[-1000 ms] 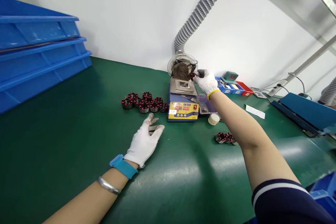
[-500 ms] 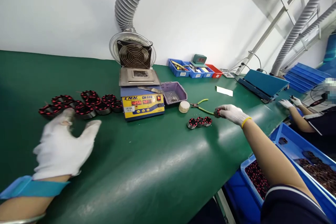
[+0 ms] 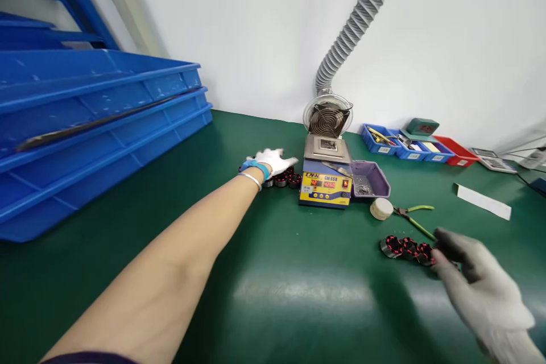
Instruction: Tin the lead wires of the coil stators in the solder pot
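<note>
My left hand [image 3: 273, 160], in a white glove with a blue wristband, reaches over a cluster of black stators with red windings [image 3: 281, 180]. Its fingers are spread above them, and it hides part of the cluster. At the right, my gloved right hand [image 3: 482, 281] is beside the end of a short row of stators [image 3: 409, 249]. Thumb and fingers stand apart there, somewhat blurred, with the row's last stator partly hidden behind them. Between the hands is a yellow and blue solder pot [image 3: 326, 187] with lit red digits.
Green-handled cutters [image 3: 416, 219], a round cream block [image 3: 381, 209] and a purple tray [image 3: 371, 179] lie right of the pot. Small blue bins [image 3: 379, 141] and a red bin [image 3: 458, 151] line the wall. Stacked blue crates [image 3: 102, 119] stand left. A fume fan [image 3: 328, 119] rises behind the pot.
The view has swung left, bringing the blue crates in. My left hand has reached farther out over the cluster. My right hand's fingers have parted by the row, where another stator now shows.
</note>
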Available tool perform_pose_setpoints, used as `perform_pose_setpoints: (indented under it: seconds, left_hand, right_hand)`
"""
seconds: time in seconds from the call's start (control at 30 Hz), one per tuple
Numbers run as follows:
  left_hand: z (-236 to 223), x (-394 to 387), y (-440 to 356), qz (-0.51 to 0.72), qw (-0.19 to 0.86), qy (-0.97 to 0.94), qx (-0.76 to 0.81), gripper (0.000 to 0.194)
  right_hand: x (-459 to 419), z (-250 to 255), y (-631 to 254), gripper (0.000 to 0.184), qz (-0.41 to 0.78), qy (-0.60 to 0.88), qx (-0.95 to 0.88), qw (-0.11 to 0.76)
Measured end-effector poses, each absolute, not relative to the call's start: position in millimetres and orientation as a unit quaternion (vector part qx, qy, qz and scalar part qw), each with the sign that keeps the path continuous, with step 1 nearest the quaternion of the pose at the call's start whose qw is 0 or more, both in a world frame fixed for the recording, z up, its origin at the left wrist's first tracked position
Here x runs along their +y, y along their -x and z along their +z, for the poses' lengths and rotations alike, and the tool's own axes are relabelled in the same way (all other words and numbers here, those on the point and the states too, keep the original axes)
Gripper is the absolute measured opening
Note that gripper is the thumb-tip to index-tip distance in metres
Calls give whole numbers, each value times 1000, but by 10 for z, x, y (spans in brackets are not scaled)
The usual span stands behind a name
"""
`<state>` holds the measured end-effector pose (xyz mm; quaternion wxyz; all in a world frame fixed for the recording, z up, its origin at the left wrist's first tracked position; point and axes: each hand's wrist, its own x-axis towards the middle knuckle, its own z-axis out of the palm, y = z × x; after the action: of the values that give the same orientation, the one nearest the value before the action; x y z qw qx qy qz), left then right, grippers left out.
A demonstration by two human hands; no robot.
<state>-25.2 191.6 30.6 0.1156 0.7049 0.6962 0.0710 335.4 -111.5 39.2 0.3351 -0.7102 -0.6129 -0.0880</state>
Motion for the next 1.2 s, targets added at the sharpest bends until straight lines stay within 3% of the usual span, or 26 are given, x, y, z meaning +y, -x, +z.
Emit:
perform_pose_setpoints:
  seconds: [0.13,0.23,0.33,0.5,0.67,0.73,0.87,0.97,1.07,1.2]
  left_hand:
    - [225,1838,157,47,112,-736,666,59]
    - [179,1578,238,48,96,-765,635,55]
    - [174,1154,362,46,83,-787,609,50]
    - [182,468,489,56,72,-808,583,45]
    - [129,325,557,145,98,-815,553,36]
    - [122,339,578,234,106,-771,583,38]
    - [194,236,580,399,84,-682,607,40]
    - [253,11,508,482,190,-668,535,35]
    - [222,-258,361,486,315,-657,483,36]
    - [105,-498,139,416,466,-601,499,66]
  right_hand:
    - [-1122,276,-2636,41,-32,524,-797,298]
    - [-1077,180,-2225,52,44,425,-853,301]
    - [-1003,62,-1945,52,130,357,-875,301]
    - [-727,-69,-1577,47,161,478,-812,293]
    - [-392,-59,-1164,88,145,596,-760,215]
    - [-330,-57,-1052,80,134,584,-774,206]
    - [-343,-51,-1036,45,141,547,-798,211]
    - [-402,-38,-1163,41,241,562,-745,268]
    - [-439,-45,-1309,42,363,568,-637,374]
    - [-429,-72,-1423,41,346,531,-602,486]
